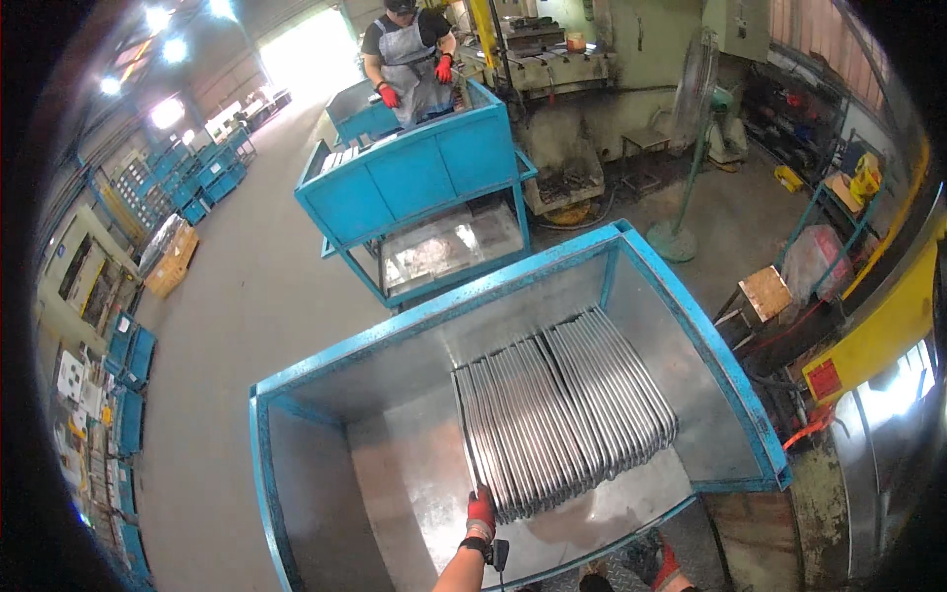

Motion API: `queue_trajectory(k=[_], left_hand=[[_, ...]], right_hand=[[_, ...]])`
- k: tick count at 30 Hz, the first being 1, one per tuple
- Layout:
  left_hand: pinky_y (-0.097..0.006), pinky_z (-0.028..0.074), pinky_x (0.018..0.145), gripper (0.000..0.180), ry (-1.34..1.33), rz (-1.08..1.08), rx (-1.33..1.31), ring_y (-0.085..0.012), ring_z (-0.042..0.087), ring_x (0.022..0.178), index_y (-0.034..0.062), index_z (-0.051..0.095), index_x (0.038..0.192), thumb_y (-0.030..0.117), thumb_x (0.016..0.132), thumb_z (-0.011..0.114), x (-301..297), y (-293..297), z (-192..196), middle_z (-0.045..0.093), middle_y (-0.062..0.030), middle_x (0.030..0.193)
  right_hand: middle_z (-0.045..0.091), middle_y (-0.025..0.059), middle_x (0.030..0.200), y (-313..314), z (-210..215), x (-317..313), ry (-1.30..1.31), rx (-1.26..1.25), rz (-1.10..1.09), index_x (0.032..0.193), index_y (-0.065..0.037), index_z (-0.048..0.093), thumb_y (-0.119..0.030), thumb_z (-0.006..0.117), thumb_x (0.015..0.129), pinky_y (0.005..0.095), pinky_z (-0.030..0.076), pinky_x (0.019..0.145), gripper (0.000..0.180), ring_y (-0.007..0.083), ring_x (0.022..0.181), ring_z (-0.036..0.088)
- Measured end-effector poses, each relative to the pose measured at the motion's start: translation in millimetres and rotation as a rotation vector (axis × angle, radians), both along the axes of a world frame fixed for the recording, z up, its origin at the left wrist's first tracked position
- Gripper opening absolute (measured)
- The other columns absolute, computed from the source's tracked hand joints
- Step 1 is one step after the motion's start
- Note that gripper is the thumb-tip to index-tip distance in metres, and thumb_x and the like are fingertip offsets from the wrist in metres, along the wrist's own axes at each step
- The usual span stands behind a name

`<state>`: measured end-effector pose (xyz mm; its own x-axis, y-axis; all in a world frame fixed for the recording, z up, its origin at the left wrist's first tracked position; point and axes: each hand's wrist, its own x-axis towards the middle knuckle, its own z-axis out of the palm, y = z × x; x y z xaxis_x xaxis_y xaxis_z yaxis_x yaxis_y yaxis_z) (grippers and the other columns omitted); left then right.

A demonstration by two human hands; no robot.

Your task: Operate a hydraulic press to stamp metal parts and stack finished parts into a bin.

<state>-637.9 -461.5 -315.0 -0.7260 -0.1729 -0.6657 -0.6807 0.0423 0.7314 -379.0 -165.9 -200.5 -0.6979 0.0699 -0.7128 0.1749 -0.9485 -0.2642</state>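
Observation:
A row of long, thin grey metal strips [562, 414], packed side by side, lies inside a blue-rimmed metal bin [385, 474]. At the near left corner of that row is my left hand [480, 510], in a red glove, its fingers closed round the near end of the leftmost metal strip [468, 434]. A dark strap with a small black box circles this wrist. Just outside the bin's near edge, at the bottom of the view, my right hand [655, 562] wears a red and dark glove. Its fingers look loosely apart, with nothing visible in them.
Beyond the bin stands another blue cart [414, 187] with a lower shelf, and a person [409, 59] in an apron and red gloves behind it. A floor fan [681, 217], a stool [764, 293] and a yellow machine part [878, 326] are to the right.

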Motion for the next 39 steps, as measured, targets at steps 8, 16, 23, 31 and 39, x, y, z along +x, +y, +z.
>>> queue_trajectory(k=[8, 16, 23, 31, 39], left_hand=[[-0.034, 0.048, 0.078, 0.067, 0.077, -0.008, 0.137, -0.0182, 0.059, 0.093, -0.0002, 0.043, 0.134, 0.053, 0.093, 0.053, 3.3, -9.5, -31.7, 0.063, -0.0085, 0.109], [-0.036, 0.044, 0.093, 0.068, 0.041, -0.341, -0.126, -0.0218, 0.056, 0.106, -0.0001, 0.041, 0.132, 0.054, 0.092, 0.054, -10.3, -8.0, -14.2, 0.062, -0.012, 0.115], [-0.037, 0.045, 0.095, 0.077, 0.052, -0.177, -0.073, -0.022, 0.056, 0.112, -0.0037, 0.025, 0.136, 0.047, 0.091, 0.061, 6.3, -51.7, -75.2, 0.055, -0.0157, 0.128], [-0.039, 0.037, 0.107, 0.111, 0.045, -0.109, 0.08, -0.0328, 0.038, 0.134, -0.0017, 0.005, 0.152, 0.042, 0.079, 0.076, 1.7, -12.1, -3.7, 0.03, -0.0252, 0.15], [-0.045, 0.027, 0.115, 0.114, 0.026, -0.382, -0.505, -0.043, 0.027, 0.14, -0.0059, 0.016, 0.149, 0.054, 0.072, 0.075, 1.5, -3.6, 67.9, 0.026, -0.0317, 0.15]], right_hand=[[0.042, 0.0192, 0.139, -149.3, -67.0, -68.9, -0.418, -0.312, 0.076, 0.142, -0.008, 0.037, -0.061, 0.061, 0.085, 0.0512, 0.038, 0.106, 0.082, 0.0352, 0.119, 0.048], [0.059, 0.0088, 0.126, -235.4, -174.1, -182.2, 0.528, -0.135, -0.092, 0.128, -0.012, 0.054, -0.052, 0.039, 0.098, 0.037, 0.041, 0.1, 0.052, 0.023, 0.118, 0.052], [0.061, 0.0054, 0.121, -233.8, -166.4, -170.7, 0.221, -0.53, 0.034, 0.119, -0.014, 0.059, -0.062, 0.041, 0.094, 0.0465, 0.042, 0.097, 0.057, 0.0235, 0.113, 0.053], [0.056, 0.0063, 0.103, -87.0, -105.6, 8.6, -0.221, 0.045, 0.288, 0.131, -0.018, 0.052, -0.039, 0.055, 0.094, 0.0403, 0.052, 0.083, 0.042, 0.023, 0.084, 0.054], [0.066, 0.0108, 0.095, -4.3, 44.3, 312.2, -0.615, 0.602, -0.046, 0.119, -0.011, 0.063, -0.034, 0.05, 0.096, 0.0407, 0.055, 0.074, 0.035, 0.0248, 0.079, 0.064]])
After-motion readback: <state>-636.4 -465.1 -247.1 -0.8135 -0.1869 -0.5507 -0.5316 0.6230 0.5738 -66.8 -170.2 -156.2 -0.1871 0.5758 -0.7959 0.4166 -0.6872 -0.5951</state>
